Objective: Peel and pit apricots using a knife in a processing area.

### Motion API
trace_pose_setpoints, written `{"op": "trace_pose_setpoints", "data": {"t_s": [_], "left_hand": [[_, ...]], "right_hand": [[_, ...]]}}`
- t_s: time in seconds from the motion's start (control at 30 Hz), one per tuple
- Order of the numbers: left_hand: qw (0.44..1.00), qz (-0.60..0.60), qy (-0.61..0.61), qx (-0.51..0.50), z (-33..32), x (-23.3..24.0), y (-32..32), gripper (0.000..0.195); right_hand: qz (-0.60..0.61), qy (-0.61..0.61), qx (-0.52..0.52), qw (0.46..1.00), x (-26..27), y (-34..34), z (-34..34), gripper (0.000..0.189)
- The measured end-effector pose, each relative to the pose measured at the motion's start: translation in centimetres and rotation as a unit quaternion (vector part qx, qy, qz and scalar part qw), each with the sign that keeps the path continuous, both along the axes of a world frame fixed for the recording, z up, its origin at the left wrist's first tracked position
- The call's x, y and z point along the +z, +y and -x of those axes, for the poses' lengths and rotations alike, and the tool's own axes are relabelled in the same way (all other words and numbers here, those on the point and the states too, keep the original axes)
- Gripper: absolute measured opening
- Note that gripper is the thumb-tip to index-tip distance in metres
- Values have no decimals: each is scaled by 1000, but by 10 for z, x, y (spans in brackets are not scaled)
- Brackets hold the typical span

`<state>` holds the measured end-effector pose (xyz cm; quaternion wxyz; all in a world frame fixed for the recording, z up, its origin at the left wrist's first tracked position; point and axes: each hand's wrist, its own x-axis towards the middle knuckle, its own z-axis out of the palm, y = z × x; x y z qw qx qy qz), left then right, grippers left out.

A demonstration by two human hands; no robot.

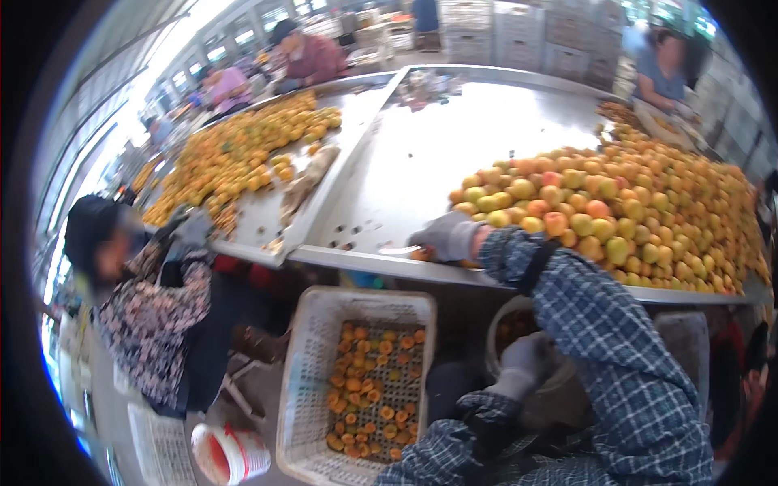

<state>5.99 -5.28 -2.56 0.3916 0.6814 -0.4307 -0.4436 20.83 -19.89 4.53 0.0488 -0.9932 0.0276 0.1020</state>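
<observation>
My right hand, in a grey glove, reaches to the near edge of the metal table. A blurred orange fruit piece shows under its fingers; its exact hold is unclear. My left hand, also gloved, is lower down, over the rim of a pale bucket with dark contents; its fingers are partly hidden. A large heap of apricots lies to the right of my right hand. Left of the bucket, a white plastic crate holds halved and whole apricots.
A co-worker in a floral top sits at the left beside another apricot heap. A white bucket with red inside stands on the floor. More people work at the far table edges. Stacked crates stand behind.
</observation>
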Motion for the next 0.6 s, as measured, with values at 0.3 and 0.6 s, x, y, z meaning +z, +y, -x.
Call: {"op": "trace_pose_setpoints", "data": {"t_s": [0.3,0.6], "left_hand": [[995,63,-72,38,2,7,0,34],[994,30,-102,6,16,-1,-8,34]], "right_hand": [[-70,-228,-74,968,60,-40,66,43],[-109,-279,-275,914,37,-82,244,56]]}}
